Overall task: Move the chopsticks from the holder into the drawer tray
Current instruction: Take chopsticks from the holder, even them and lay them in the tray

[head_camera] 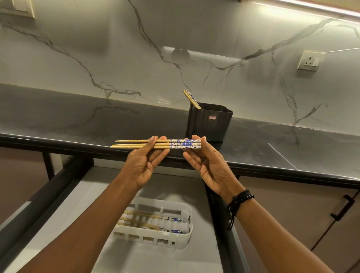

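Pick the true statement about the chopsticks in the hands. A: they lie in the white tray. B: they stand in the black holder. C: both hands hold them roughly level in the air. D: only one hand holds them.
C: the left hand pinches the held chopsticks near their tapered part, the right hand at their patterned end.

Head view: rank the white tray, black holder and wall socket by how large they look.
1. Tray: looks largest, but it is nearest the camera, so its true size against the holder is unsure.
2. Holder.
3. Socket: plainly smallest.
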### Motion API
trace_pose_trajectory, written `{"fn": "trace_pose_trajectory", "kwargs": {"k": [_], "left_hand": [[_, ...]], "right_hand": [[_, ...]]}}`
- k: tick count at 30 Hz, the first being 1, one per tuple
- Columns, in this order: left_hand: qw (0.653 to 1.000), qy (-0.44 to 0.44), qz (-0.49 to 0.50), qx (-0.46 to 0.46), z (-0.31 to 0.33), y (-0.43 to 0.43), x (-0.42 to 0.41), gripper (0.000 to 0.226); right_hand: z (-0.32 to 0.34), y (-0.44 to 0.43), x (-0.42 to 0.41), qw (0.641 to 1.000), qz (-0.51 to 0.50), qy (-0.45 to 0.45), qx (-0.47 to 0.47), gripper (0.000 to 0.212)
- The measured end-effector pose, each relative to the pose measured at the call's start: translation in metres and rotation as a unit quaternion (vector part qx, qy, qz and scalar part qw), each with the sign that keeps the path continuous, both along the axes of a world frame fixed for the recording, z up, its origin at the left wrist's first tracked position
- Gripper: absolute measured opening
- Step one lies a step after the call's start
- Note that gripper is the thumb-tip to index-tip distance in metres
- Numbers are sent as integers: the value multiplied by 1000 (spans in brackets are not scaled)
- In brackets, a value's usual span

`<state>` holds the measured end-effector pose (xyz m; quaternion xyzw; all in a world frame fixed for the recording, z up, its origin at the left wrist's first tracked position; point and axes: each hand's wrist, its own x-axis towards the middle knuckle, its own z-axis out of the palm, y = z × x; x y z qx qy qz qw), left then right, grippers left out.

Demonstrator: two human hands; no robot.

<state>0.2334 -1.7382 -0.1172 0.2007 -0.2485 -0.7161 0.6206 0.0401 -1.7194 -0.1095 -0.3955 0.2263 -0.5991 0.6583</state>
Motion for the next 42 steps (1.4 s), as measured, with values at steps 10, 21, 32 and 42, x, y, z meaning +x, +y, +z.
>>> {"fn": "trace_pose_trajectory", "kwargs": {"k": [10, 21, 32, 42], "left_hand": [[999, -38, 33, 5, 0, -2, 1, 17], [995, -101, 1, -23, 1, -5, 5, 17], [995, -78, 5, -58, 0, -10, 22, 19], [997, -59, 20, -47, -3, -14, 24, 16]], "right_hand": [[5, 2, -4, 986, -31, 138, -85, 32], [0, 0, -11, 964, -88, 233, -91, 29], [2, 1, -22, 984, -30, 173, -17, 22], [-3, 0, -23, 997, 38, 72, 9, 30]]}}
